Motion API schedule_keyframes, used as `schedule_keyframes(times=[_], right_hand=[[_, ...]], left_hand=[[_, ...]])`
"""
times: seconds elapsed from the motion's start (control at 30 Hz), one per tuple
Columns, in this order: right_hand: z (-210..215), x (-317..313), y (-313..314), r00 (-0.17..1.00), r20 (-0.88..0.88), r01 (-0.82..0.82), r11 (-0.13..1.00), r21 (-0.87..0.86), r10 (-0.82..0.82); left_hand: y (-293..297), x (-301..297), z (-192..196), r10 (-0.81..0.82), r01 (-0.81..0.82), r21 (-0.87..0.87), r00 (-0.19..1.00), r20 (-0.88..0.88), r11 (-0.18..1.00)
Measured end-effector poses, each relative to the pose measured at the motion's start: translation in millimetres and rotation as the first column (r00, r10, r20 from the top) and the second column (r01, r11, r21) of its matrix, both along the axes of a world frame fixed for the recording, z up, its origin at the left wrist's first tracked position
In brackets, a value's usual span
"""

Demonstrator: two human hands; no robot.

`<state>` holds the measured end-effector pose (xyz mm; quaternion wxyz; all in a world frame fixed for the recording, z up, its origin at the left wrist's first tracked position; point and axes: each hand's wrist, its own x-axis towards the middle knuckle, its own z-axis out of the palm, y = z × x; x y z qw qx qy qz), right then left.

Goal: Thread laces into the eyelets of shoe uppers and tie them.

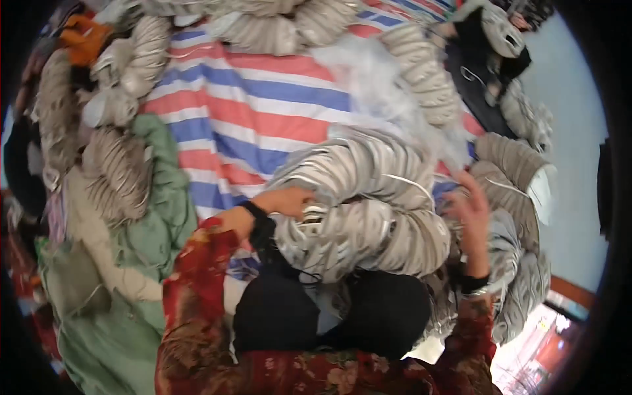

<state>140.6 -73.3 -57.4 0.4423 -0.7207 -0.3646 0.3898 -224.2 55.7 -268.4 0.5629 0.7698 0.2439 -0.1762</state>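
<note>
A large ring-shaped bundle of nested beige-grey pieces (359,234), possibly shoe uppers, lies in front of my knees. A pale cord (405,181) crosses its far right part. My left hand (291,201) is at the bundle's left side, its fingers curled into the gap between the near and far rows; the fingertips are partly hidden among the pieces. Off the right edge of the bundle, my right hand (469,207) is raised with its fingers apart and nothing visible in them. It is slightly blurred.
Beneath lies a red, white and blue striped sheet (263,92), with crumpled clear plastic (388,79) on it. More beige bundles stand at the far side (283,29), left (118,174) and right (513,164). Green cloth (158,191) lies at my left.
</note>
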Motion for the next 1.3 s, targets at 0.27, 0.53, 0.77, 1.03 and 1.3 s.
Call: schedule_keyframes(times=[0.27, 0.53, 0.77, 1.03, 1.3], right_hand=[[-102, -101, -2, 0.109, 0.661, -0.896, 0.362, -0.259, 0.742], [-80, -56, -38, 0.27, 0.47, -0.868, 0.424, -0.26, 0.84], [-84, -95, -4, 0.343, 0.542, -0.898, 0.437, -0.052, 0.768], [-102, -86, -8, 0.393, 0.332, -0.87, 0.464, -0.169, 0.858], [-77, -73, -24, 0.439, 0.304, -0.888, 0.459, 0.005, 0.846]], left_hand=[[8, 17, 18, -0.029, 0.027, -0.048, 0.999, -0.033, 0.998], [-21, -7, 7, 0.247, -0.259, -0.324, 0.966, -0.079, 0.91], [-16, 20, 75, 0.382, -0.339, -0.567, 0.923, -0.047, 0.751], [-4, 12, 82, 0.483, -0.348, -0.492, 0.857, 0.179, 0.798], [23, 4, 220, 0.374, -0.247, -0.33, 0.832, 0.411, 0.911]])
